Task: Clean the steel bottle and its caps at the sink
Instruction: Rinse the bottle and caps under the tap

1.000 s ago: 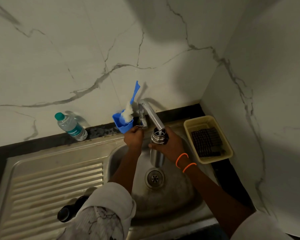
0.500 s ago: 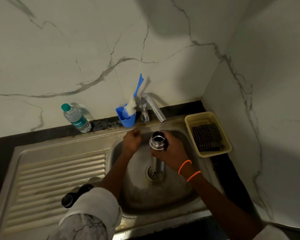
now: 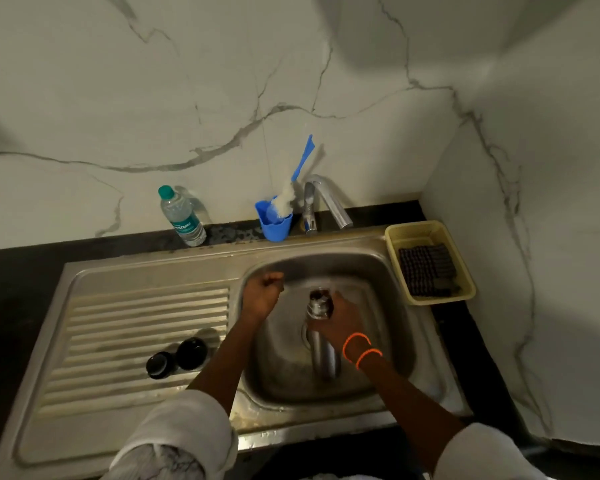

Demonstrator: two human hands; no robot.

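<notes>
My right hand grips the steel bottle near its open mouth and holds it upright inside the sink basin. The bottle looks motion-blurred. At the basin's left wall, my left hand is curled into a fist with nothing visible in it. Two black caps sit side by side on the ribbed drainboard, left of my left forearm.
The tap stands behind the basin, no water visible. A blue cup with a blue-handled brush is beside it, and a plastic water bottle further left. A yellow basket with a dark scrubber sits at the right, by the corner wall.
The bottle came away from under the tap and moved down into the basin. My left hand left the tap and dropped to the basin's left side.
</notes>
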